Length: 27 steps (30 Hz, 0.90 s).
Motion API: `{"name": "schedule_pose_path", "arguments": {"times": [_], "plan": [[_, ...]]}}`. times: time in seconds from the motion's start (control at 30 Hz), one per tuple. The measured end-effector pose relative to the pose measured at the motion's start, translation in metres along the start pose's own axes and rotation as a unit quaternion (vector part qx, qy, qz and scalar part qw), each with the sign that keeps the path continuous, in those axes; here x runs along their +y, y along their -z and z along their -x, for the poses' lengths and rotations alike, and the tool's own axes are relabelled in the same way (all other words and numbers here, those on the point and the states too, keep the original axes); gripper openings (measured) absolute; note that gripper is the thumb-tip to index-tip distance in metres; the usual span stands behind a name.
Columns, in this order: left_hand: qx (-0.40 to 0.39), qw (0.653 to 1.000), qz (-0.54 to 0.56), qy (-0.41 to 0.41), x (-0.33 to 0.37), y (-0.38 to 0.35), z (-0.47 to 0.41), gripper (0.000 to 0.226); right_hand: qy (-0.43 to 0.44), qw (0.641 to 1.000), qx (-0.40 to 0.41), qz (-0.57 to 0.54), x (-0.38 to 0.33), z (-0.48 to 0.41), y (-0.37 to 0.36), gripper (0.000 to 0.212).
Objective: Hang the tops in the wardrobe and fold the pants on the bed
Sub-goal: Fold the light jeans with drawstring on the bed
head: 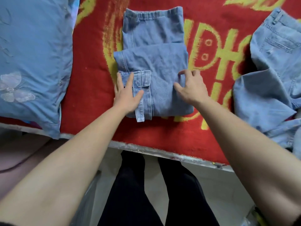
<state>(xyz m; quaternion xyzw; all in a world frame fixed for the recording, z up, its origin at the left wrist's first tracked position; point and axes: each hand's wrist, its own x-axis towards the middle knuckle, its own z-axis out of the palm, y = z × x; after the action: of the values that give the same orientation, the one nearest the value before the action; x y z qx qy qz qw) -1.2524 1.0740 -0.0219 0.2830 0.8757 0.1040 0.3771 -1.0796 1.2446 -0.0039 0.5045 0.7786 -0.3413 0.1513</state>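
Pants: two pairs are lying on the bed (91,98), the folded jeans (154,62) in the middle and the loose jeans (273,66) to their right.
Pillow: one blue pillow (32,54) is sitting at the left.
Left hand (128,92): I am pressing it flat, fingers straight, on the folded jeans' near left edge.
Right hand (192,87): I am arching it, fingertips touching the denim's right side; whether they are pinching, I cannot tell.
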Motion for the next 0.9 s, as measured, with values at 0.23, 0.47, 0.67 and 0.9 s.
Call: {"name": "schedule_pose_path", "arguments": {"times": [0.23, 0.47, 0.67, 0.9], "plan": [[0.077, 0.994, 0.072, 0.033, 0.007, -0.007, -0.004, 0.079, -0.043, 0.987, 0.031, -0.155, 0.007, 0.002, -0.024, 0.076], [0.100, 0.991, 0.078, 0.048, 0.011, -0.017, 0.045, 0.065, -0.053, 0.989, -0.006, -0.140, 0.029, 0.049, -0.038, 0.073], [0.034, 0.998, 0.022, 0.056, 0.011, -0.011, 0.050, 0.066, -0.075, 0.992, -0.060, -0.079, 0.040, 0.052, -0.027, 0.086], [0.156, 0.982, -0.085, -0.067, 0.052, 0.041, -0.033, 0.052, 0.117, 0.990, 0.063, 0.038, -0.003, -0.032, 0.019, 0.078]]}}
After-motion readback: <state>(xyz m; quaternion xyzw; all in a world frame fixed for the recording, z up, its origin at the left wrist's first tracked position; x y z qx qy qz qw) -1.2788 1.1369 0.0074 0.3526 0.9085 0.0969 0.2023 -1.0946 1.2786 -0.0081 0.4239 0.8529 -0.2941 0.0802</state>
